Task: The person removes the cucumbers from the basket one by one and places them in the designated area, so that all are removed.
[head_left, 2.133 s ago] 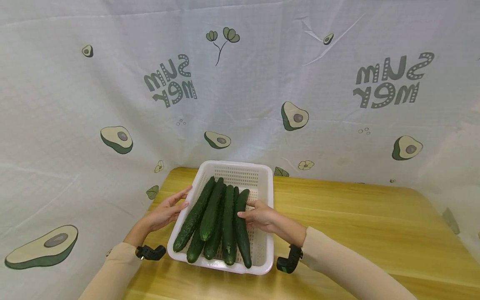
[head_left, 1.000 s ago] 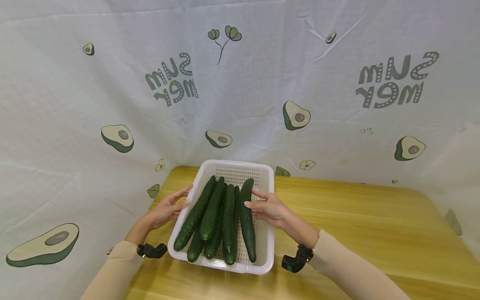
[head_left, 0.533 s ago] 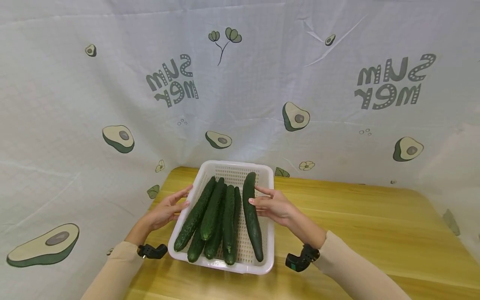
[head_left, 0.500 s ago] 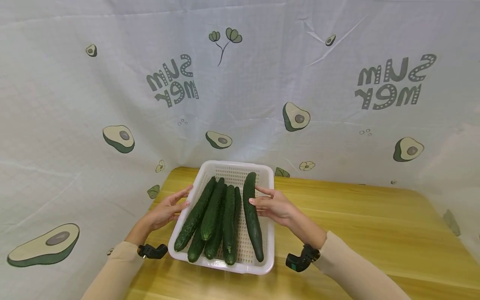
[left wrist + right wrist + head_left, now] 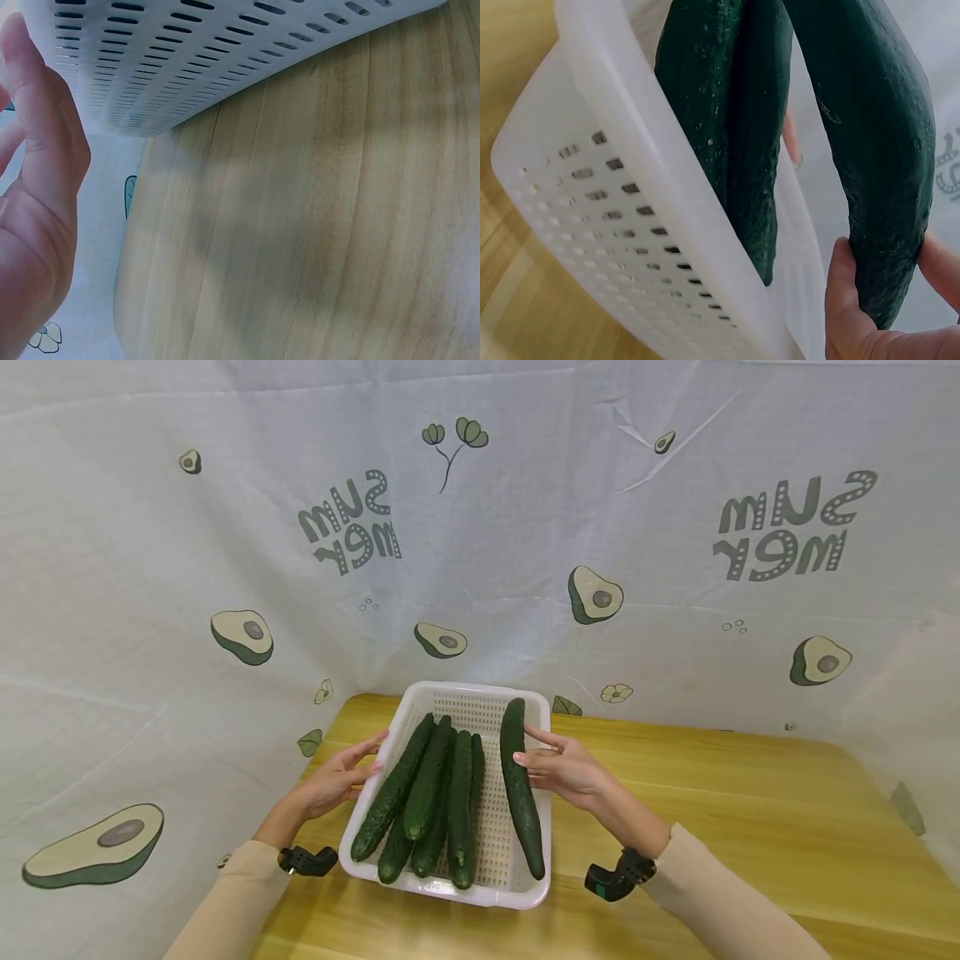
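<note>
A white perforated plastic basket (image 5: 540,860) stands on the table with several dark green cucumbers (image 5: 420,793) lying lengthwise in its left and middle part. My right hand (image 5: 572,771) pinches one long, slightly bent cucumber (image 5: 521,785) between thumb and fingers. It hangs raised along the basket's right side, apart from the others. The right wrist view shows this cucumber (image 5: 881,127) higher than the basket rim (image 5: 652,127). My left hand (image 5: 335,783) touches the basket's left rim with thumb and fingertips. In the left wrist view its fingers (image 5: 45,105) lie loosely extended beside the perforated wall.
The basket sits at the left end of a yellow wood-grain table (image 5: 712,810). Behind and to the left hangs a white cloth (image 5: 510,527) printed with avocados and mirrored lettering. Each wrist wears a black band with a device (image 5: 307,862).
My right hand has lifted the rightmost cucumber away from the pile and moved it right, toward the basket's right wall. My left hand has stayed at the left rim.
</note>
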Motion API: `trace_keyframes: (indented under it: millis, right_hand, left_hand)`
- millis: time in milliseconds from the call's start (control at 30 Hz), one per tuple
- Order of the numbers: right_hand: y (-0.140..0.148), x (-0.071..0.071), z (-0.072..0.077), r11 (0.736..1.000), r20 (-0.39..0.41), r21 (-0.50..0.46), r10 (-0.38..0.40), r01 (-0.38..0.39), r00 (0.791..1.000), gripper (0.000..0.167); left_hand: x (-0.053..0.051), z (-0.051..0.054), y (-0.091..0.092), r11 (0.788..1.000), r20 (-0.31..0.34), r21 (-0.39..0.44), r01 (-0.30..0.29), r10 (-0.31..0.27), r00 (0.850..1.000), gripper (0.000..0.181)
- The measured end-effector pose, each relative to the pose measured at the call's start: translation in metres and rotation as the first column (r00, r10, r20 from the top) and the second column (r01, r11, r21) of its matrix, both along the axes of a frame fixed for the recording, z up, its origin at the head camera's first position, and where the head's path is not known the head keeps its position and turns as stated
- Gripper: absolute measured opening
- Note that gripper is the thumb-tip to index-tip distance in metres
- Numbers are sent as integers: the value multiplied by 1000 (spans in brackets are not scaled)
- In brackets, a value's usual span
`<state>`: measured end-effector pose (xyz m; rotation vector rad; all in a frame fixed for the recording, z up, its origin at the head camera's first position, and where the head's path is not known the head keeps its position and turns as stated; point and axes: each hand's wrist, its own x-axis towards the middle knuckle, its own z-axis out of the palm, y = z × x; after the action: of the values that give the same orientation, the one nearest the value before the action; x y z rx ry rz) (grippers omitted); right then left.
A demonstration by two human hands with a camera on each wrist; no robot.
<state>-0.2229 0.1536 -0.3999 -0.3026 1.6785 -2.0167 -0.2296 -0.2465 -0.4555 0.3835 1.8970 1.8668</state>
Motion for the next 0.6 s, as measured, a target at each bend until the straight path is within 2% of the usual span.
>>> trace_keyframes:
  millis: [67, 267, 600]
  right_hand:
    - [5, 0, 0, 1000, -6, 0, -12, 12, 1000, 89]
    - [14, -1, 5, 996, 15, 23, -88, 87, 996, 76]
    - [32, 2, 4, 994, 13, 15, -110, 109, 994, 75]
  left_hand:
    - [0, -1, 0, 1000, -3, -5, -1, 1, 1000, 66]
    - [-1, -2, 0, 1000, -9, -17, -4, 4, 1000, 66]
    - [0, 0, 0, 1000, -13, -30, -10, 9, 1000, 65]
